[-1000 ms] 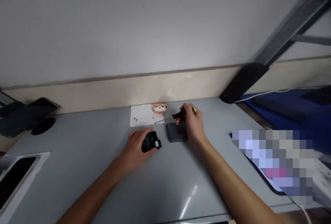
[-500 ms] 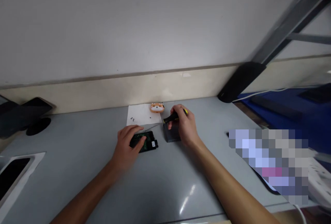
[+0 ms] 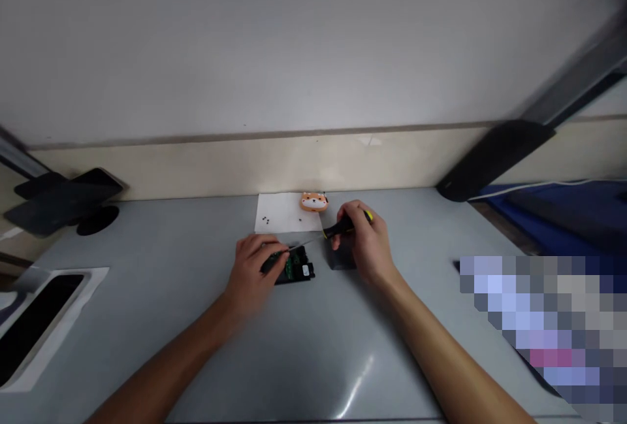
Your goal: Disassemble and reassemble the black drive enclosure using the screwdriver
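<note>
My right hand grips a black and yellow screwdriver, whose thin shaft points left. At the shaft's tip, the thumb and fingers of my left hand are pinched together; whatever is between them is too small to make out. Under my left hand lies a black device with an exposed green circuit board and a small white label. A dark, flat box-like piece lies partly hidden beneath my right hand.
White paper with several tiny dark screws and an orange animal-face case lies behind. At left are a phone on white paper and a black stand. A black cylinder and a blurred-out screen are at right.
My left thumb and fingers have closed together at the screwdriver's tip. The view has shifted, so everything appears further right.
</note>
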Motion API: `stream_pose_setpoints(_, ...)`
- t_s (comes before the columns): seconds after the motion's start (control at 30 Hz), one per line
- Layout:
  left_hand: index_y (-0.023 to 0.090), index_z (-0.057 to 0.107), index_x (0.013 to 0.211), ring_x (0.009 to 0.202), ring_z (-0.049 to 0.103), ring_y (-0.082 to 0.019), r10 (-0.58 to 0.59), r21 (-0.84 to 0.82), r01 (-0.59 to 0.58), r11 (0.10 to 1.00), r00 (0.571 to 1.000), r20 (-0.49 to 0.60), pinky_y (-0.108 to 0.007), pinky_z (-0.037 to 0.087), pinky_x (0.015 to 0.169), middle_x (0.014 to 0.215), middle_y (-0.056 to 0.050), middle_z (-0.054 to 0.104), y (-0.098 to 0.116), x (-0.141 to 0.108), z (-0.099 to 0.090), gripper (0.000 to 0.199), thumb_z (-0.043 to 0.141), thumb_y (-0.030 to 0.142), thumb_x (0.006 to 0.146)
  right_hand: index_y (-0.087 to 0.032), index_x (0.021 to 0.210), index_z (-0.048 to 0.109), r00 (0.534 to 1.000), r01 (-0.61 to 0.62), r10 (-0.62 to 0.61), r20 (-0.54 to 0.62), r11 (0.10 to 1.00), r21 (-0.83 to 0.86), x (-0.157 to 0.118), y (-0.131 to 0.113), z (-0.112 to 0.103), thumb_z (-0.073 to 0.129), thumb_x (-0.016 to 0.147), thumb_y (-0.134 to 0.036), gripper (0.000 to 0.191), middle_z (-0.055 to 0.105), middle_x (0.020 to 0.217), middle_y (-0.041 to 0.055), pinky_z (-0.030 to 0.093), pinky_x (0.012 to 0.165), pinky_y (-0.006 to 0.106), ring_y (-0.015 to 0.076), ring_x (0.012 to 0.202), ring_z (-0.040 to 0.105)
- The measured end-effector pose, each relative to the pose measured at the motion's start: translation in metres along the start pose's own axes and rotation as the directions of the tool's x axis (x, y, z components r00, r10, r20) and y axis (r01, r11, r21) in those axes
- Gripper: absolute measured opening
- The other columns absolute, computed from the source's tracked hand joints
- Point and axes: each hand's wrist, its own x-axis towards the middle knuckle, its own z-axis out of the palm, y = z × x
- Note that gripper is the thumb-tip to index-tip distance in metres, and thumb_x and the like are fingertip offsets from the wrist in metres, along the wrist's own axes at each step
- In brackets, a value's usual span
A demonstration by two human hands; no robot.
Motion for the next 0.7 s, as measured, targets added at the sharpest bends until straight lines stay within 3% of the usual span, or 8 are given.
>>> stream_pose_setpoints(0.17,0.027,0.073,0.095,0.097,0.064,-0.020,-0.001,0.057,0.001,0.998,1.000,0.006,-0.039,0.043,0.094,0.095,-0.001,0.071,0.006,0.000,-0.003,0.014,0.060,0.027,0.099,-0.022,0.079,0.057,1.000,0.024,-0.025,-0.017,0.996,-0.085,-0.004,-0.007,0.002,0.059,0.091,-0.050,0.031,0.056,0.061,-0.0037,0.040,0.041,0.024,0.0114,0.040,0.054)
stream_pose_setpoints(0.3,0.026,0.072,0.091,0.094,0.064,-0.019,-0.014,0.032,0.015,0.999,1.000,-0.012,-0.039,0.042,0.092,0.091,0.000,0.071,0.010,0.001,-0.002,0.014,0.060,0.025,0.098,-0.027,0.104,0.057,0.985,0.160,-0.163,-0.049,0.985,-0.061,-0.009,-0.010,0.006,0.067,0.086,-0.054,0.033,0.065,0.078,-0.0022,0.044,0.043,0.026,0.0124,0.047,0.059)
stream_pose_setpoints(0.4,0.026,0.072,0.091,0.093,0.064,-0.019,-0.014,-0.005,0.014,1.000,1.000,0.010,-0.038,0.043,0.092,0.091,0.000,0.071,0.011,0.002,-0.003,0.014,0.060,0.025,0.097,-0.029,0.115,0.056,0.966,0.258,-0.259,0.016,0.966,0.016,-0.013,-0.011,0.010,0.071,0.085,-0.051,0.040,0.071,0.089,0.0014,0.054,0.057,0.030,0.0157,0.063,0.065)
stream_pose_setpoints(0.5,0.026,0.072,0.092,0.095,0.064,-0.019,-0.003,-0.039,0.004,0.999,0.999,0.036,-0.038,0.042,0.093,0.092,0.000,0.072,0.010,0.003,-0.004,0.014,0.060,0.024,0.097,-0.029,0.113,0.059,0.954,0.283,-0.284,0.094,0.959,0.026,-0.017,-0.011,0.013,0.066,0.091,-0.046,0.029,0.073,0.094,0.0039,0.055,0.063,0.030,0.0173,0.075,0.069)
stream_pose_setpoints(0.57,0.027,0.071,0.102,0.103,0.064,-0.020,-0.013,-0.028,0.016,0.999,0.997,0.075,-0.040,0.040,0.099,0.102,0.000,0.072,0.007,0.002,-0.006,0.011,0.062,0.025,0.096,-0.029,0.114,0.059,0.951,0.293,-0.292,0.099,0.956,0.012,-0.019,-0.011,0.014,0.064,0.093,-0.043,0.025,0.073,0.095,0.0038,0.055,0.063,0.030,0.0171,0.077,0.069)
stream_pose_setpoints(0.7,0.028,0.053,0.137,0.129,0.055,-0.025,0.006,0.007,-0.008,1.000,0.968,0.252,-0.044,0.033,0.112,0.137,-0.005,0.063,0.001,0.001,-0.009,0.047,0.067,0.030,0.093,-0.028,0.115,0.060,0.958,0.274,-0.268,0.096,0.961,-0.046,-0.017,-0.005,0.012,0.066,0.092,-0.042,0.027,0.073,0.093,0.0028,0.054,0.062,0.030,0.0165,0.075,0.068)
